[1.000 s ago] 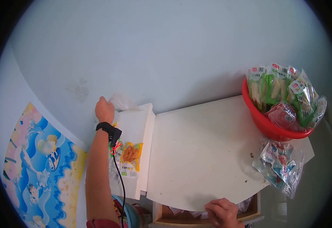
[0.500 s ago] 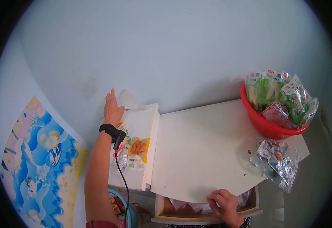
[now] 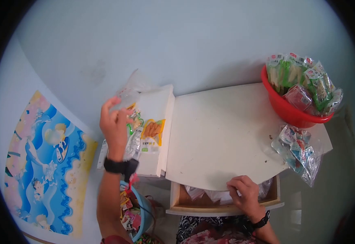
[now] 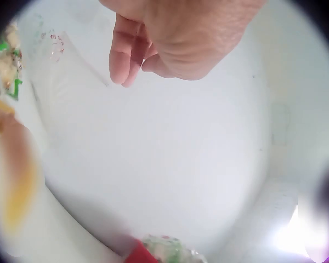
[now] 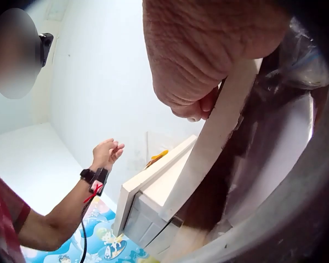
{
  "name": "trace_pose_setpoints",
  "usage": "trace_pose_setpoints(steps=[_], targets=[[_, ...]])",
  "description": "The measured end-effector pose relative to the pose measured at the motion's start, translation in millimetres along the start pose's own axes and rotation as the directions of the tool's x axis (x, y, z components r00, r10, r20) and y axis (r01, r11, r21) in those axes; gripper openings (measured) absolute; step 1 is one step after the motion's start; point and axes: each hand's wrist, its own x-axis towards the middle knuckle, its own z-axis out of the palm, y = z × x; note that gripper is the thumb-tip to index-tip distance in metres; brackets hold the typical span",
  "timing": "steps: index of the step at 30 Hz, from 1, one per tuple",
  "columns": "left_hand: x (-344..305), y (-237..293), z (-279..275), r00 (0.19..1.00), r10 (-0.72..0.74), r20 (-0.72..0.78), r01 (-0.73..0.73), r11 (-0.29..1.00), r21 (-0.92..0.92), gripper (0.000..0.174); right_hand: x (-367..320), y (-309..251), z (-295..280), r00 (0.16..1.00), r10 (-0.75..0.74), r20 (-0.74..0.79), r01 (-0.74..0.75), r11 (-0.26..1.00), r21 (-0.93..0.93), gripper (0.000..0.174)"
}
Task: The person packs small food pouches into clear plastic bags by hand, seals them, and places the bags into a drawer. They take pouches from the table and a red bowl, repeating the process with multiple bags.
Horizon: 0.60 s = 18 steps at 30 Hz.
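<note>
My left hand (image 3: 114,124) is raised over the left cabinet, fingers loosely bent and nothing between them. Below and beside it lie a yellow-edged food packet (image 3: 153,131) and a green-and-white snack packet (image 3: 135,122). A clear plastic bag (image 3: 136,86) stands against the wall just beyond the fingers. My right hand (image 3: 244,195) rests with loosely curled fingers on the front edge of the white tabletop (image 3: 214,134), holding nothing. Under that hand, a wooden drawer (image 3: 222,210) stands pulled out with clear plastic bags (image 3: 194,192) inside.
At the back right, a red basin (image 3: 281,107) is heaped with packaged food (image 3: 291,75). In front of it, a clear bag of blue-and-red packets (image 3: 297,148) overhangs the table edge. A blue bucket (image 3: 145,213) of wrappers stands below the cabinet. A cartoon sea poster (image 3: 43,171) covers the left wall.
My left hand has drawn back from the wall by the plastic bag toward me, its fingers going from stretched to bent. The right hand stays at the table edge. The head view has shifted.
</note>
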Motion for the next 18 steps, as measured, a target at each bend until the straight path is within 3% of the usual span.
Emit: trace_pose_setpoints(steps=[2, 5, 6, 8, 12, 15, 18], targets=[[-50, 10, -7, 0.998, 0.048, -0.034, -0.051, 0.995, -0.091, 0.040, 1, 0, 1, 1.000, -0.012, 0.001, 0.012, 1.000, -0.003, 0.018], [-119, 21, -21, 0.995, -0.101, 0.008, 0.101, 0.981, -0.163, 0.036, -3, 3, -2, 0.999, -0.017, 0.035, 0.016, 0.999, 0.034, 0.018], [-141, 22, -27, 0.987, -0.152, 0.043, 0.157, 0.975, -0.159, 0.035, -3, 5, -5, 0.997, -0.072, 0.037, 0.068, 0.992, 0.109, 0.019], [-180, 22, -30, 0.960, -0.250, 0.126, 0.269, 0.949, -0.166, 0.032, -11, 2, -16, 0.997, -0.007, 0.072, -0.013, 0.964, 0.266, 0.016], [-239, 31, -40, 0.775, -0.395, 0.493, 0.514, 0.848, -0.129, 0.026, -40, -2, -37, 0.989, 0.145, -0.039, -0.125, 0.936, 0.328, 0.010], [-258, 33, -28, 0.754, -0.271, 0.599, 0.393, 0.916, -0.081, 0.013, -65, 3, -43, 0.954, 0.277, -0.114, -0.218, 0.903, 0.371, 0.004], [-271, 30, -6, 0.766, -0.152, 0.624, 0.200, 0.980, -0.007, 0.013, -78, 3, -49, 0.963, 0.270, 0.006, -0.266, 0.947, 0.180, 0.004]])
